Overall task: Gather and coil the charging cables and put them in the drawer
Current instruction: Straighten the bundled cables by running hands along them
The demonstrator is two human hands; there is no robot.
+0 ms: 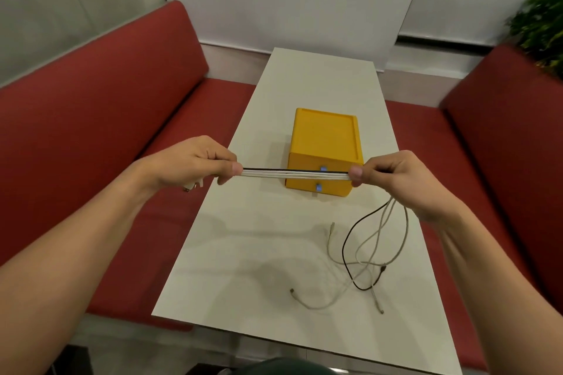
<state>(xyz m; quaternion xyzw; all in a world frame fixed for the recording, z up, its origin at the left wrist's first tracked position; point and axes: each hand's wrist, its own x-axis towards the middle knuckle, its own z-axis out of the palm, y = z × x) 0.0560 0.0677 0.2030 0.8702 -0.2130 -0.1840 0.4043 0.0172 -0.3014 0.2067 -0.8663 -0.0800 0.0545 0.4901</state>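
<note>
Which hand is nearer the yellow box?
Right. The right hand is by the front right corner of the yellow box; the left hand is off its left side.

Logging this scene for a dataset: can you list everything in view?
table: one, white, centre
box: one, yellow, mid-table, drawers shut
knobs: two, blue, box front
cables: several, white plus one black, held taut above the table, tails loose on it
benches: two, red, either side of the table
plant: one, green, far right
left hand: pinches the cables near their plugs
right hand: pinches the cables further along
</note>
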